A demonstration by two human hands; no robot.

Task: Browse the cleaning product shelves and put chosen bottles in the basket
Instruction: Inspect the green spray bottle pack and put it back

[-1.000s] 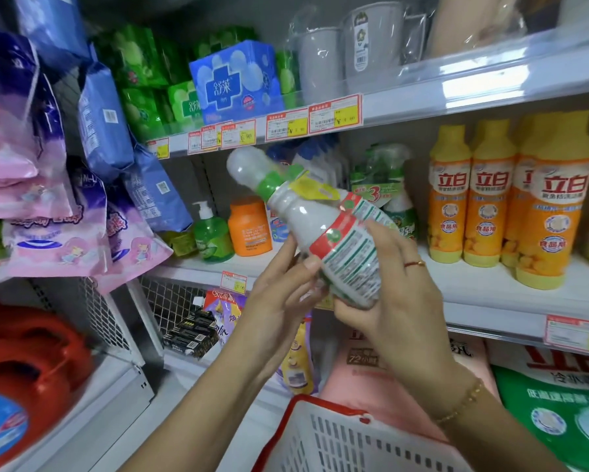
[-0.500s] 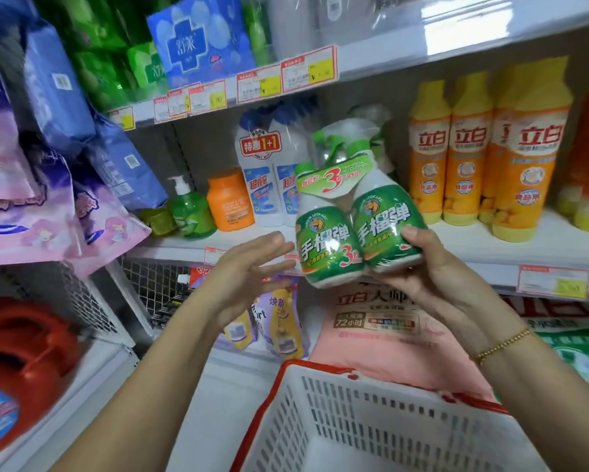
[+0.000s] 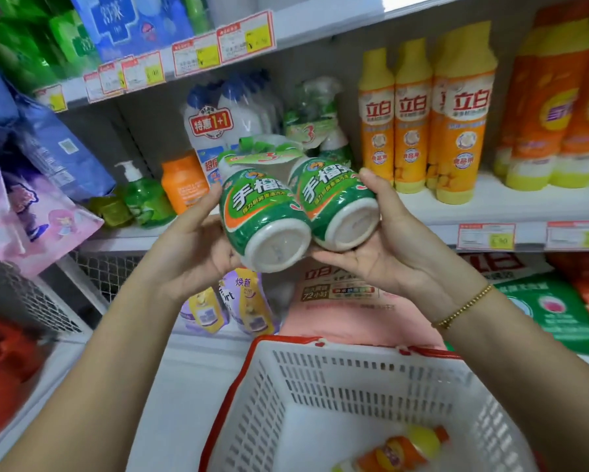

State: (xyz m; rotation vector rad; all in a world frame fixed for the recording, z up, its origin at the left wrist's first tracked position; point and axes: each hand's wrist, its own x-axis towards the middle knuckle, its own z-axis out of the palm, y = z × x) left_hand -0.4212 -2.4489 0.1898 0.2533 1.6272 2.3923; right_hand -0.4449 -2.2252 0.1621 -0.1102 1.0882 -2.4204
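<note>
The green-labelled twin pack of white plastic bottles (image 3: 266, 212) is in the middle of the frame, tilted with its bases toward us, above the white slotted plastic basket (image 3: 279, 396) with a red rim. The left hand (image 3: 191, 253) and the right hand (image 3: 392, 257) are apart, each clasped around one bottle from its outer side. I think it is best to lower it with both hands and lay it beside the orange bottle (image 3: 402, 447) inside. The label reads 手榴, and the paper collar shows a 3. Behind, the white bottles with blue caps (image 3: 218, 107) carry 特惠1+1, the tall yellow bottles (image 3: 412, 114) say 立白, and the pink bag (image 3: 340, 311) says 72小时.
</note>
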